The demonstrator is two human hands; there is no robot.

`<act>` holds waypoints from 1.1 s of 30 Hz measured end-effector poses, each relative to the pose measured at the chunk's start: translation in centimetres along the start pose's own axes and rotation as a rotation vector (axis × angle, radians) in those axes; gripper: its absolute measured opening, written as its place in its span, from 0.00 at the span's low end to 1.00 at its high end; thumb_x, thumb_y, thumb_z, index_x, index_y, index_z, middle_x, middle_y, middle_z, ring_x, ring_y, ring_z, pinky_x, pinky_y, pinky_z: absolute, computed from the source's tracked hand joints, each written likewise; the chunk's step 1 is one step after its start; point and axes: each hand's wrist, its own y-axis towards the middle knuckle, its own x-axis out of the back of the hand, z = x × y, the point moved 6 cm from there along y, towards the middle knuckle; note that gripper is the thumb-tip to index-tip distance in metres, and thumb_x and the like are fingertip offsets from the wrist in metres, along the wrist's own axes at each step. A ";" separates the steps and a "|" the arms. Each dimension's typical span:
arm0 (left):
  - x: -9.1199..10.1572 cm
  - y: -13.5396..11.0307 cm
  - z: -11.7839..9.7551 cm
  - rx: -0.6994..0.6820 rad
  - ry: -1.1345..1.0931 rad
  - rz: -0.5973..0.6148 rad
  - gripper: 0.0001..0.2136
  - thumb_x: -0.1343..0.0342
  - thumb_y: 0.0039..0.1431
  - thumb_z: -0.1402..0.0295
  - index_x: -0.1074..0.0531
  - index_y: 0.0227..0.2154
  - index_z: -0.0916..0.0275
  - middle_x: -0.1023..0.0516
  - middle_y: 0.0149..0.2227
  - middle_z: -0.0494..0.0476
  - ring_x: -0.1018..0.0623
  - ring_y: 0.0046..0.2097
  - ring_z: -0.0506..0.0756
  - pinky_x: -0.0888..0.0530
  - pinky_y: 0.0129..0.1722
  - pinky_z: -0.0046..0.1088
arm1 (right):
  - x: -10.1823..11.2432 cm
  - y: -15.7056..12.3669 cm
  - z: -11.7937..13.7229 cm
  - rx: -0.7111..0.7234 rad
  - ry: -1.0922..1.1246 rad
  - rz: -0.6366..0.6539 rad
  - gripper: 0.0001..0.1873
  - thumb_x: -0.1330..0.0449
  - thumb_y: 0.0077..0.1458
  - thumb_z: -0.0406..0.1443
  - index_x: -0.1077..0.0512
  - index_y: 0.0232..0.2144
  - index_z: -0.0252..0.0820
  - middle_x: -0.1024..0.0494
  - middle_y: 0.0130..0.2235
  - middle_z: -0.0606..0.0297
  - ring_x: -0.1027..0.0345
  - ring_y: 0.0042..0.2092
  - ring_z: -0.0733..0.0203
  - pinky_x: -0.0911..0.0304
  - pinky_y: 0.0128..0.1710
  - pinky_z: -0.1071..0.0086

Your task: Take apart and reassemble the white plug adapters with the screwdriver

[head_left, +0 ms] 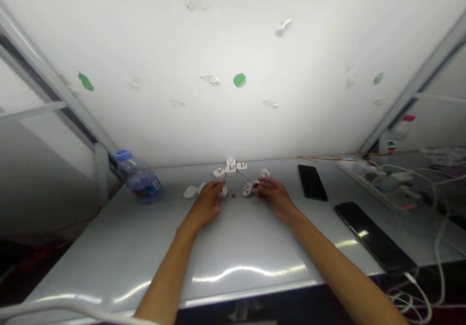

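My left hand (207,203) is closed at the middle of the table, its fingers on a white plug (224,190) that they partly hide. My right hand (275,197) is closed around the red handle of a thin screwdriver (247,178), whose shaft points up and left. Beside its fingertips lies a white plug with its inner side showing (247,189), and another white plug (263,173) is just behind. Between the hands are small dark pieces (233,196), too small to name. Several white three-pin plugs (230,170) sit near the wall, and a white plug piece (190,192) lies left of my left hand.
A plastic bottle with a blue cap (140,179) stands tilted-looking at the left. On the right are a smaller phone (312,182), a larger black phone (374,237) and a white power strip (367,177) with cables. A white wall (233,126) rises behind the grey table (233,237).
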 end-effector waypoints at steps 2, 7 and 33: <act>0.2 0.1 0.0 0.010 -0.032 -0.021 0.24 0.48 0.55 0.76 0.29 0.56 0.62 0.27 0.53 0.64 0.29 0.56 0.63 0.34 0.61 0.47 | -0.2 0.0 0.0 0.004 0.009 0.025 0.24 0.28 0.34 0.37 0.26 0.38 0.42 0.21 0.34 0.64 0.29 0.30 0.61 0.34 0.35 0.64; 0.1 0.1 -1.0 0.060 -0.240 -0.023 0.22 0.45 0.57 0.68 0.29 0.56 0.59 0.27 0.55 0.64 0.28 0.56 0.62 0.30 0.57 0.47 | -0.7 0.0 0.5 0.124 -0.164 0.069 0.14 0.36 0.42 0.38 0.25 0.35 0.42 0.27 0.28 0.69 0.33 0.29 0.63 0.36 0.32 0.67; -3.4 -0.3 -2.6 0.194 -0.598 0.119 0.22 0.39 0.55 0.60 0.27 0.52 0.62 0.24 0.54 0.64 0.23 0.52 0.61 0.25 0.52 0.41 | -3.9 -3.1 0.6 0.530 -0.843 0.262 0.22 0.36 0.48 0.36 0.29 0.48 0.47 0.22 0.45 0.61 0.27 0.42 0.54 0.31 0.39 0.63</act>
